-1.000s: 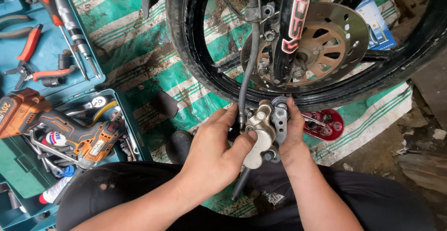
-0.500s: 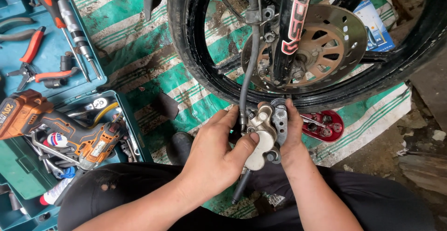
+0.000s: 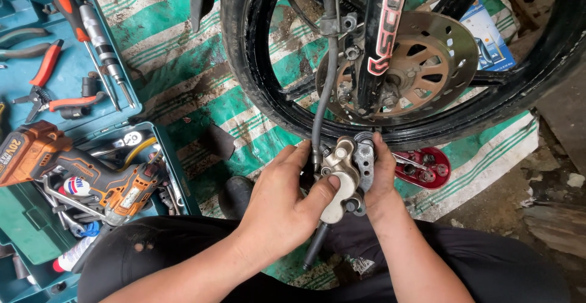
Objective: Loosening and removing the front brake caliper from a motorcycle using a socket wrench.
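Hands meet on a metal brake caliper [image 3: 342,178]: my left hand [image 3: 284,208] and right hand [image 3: 383,178] both close their fingers around it, just below the wheel's brake disc [image 3: 421,65].

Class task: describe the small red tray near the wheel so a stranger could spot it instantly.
Start at the big black motorcycle wheel. Just below its rim, right of the person's right hand, a shallow red plastic tray lies on the green-and-white striped mat. It alone there is red, holding small metal parts.

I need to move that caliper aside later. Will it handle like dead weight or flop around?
The caliper looks like solid cast metal, so probably heavy for its size. Its hose is attached, likely tethering it. Grime may make it slippery.
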